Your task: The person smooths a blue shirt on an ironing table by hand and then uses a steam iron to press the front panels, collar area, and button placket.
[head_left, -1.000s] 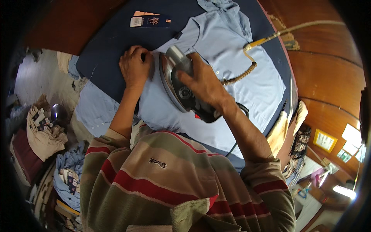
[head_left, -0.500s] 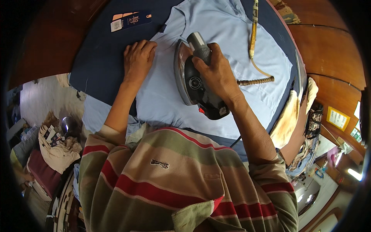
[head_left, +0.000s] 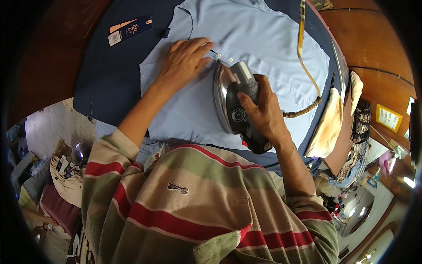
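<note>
A light blue shirt (head_left: 182,108) lies spread over the dark blue ironing surface (head_left: 114,83), two pale buttons showing near its neck opening. My right hand (head_left: 267,110) is wrapped round the grey handle of a black steam iron (head_left: 237,116). The iron rests on the shirt, tilted a little, its pointed end just below the buttons. Beside that tip, my left hand (head_left: 185,61) lies on the shirt with fingers stretched out, holding nothing. The fabric under the iron is hidden.
A yellowish hose (head_left: 308,77) with a coiled sleeve runs from above to the iron. A dark tag (head_left: 132,31) lies at the upper left. A scorched cream cloth (head_left: 327,125) hangs at the right edge. Piled clothes (head_left: 68,178) stand at the lower left.
My left hand has moved right, from the shirt's edge onto its front, and its fingers have straightened. The iron has shifted right and slightly towards me; the buttons now show.
</note>
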A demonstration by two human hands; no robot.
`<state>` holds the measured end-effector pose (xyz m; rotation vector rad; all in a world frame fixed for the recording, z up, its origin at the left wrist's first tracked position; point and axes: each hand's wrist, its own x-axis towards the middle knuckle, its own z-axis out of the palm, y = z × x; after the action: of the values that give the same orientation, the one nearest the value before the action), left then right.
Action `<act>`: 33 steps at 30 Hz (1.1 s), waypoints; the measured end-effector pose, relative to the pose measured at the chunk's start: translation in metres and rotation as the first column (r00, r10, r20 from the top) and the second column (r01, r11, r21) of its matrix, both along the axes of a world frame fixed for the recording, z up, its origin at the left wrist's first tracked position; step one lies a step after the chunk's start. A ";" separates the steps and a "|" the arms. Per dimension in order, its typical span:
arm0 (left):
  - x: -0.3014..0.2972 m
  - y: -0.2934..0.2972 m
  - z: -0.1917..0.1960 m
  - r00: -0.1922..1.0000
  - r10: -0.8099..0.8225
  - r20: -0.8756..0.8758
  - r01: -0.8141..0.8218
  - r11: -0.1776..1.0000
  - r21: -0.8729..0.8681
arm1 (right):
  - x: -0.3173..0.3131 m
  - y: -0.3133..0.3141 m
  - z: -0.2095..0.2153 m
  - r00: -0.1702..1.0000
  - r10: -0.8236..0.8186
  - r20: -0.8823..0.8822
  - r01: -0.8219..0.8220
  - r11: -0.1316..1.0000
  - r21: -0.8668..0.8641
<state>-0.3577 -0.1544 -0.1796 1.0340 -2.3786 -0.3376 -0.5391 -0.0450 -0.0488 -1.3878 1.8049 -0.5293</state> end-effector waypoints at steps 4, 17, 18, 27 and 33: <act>0.008 -0.027 -0.017 0.926 -0.072 0.370 0.095 0.994 -0.044 | -0.017 -0.005 -0.006 0.994 -0.104 0.033 0.101 0.991 0.093; 0.008 -0.027 -0.013 0.907 -0.072 0.415 0.061 0.997 0.040 | 0.009 -0.020 -0.012 0.996 -0.082 0.031 0.081 0.996 0.044; 0.008 -0.028 -0.012 0.906 -0.068 0.418 0.059 0.998 0.034 | 0.009 -0.018 -0.014 0.993 -0.109 0.041 0.108 0.994 0.030; 0.007 -0.029 -0.016 0.907 -0.069 0.416 0.061 0.998 0.032 | 0.016 -0.018 -0.017 0.986 -0.136 0.095 0.139 0.990 -0.026; 0.012 -0.035 -0.018 0.919 -0.112 0.378 0.078 0.991 0.105 | -0.008 -0.013 -0.002 0.994 -0.049 0.102 0.043 0.998 0.056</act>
<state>-0.3454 -0.1894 -0.1971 1.1090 -2.7939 -0.2984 -0.5474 -0.0582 -0.0511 -1.2628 1.7586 -0.5626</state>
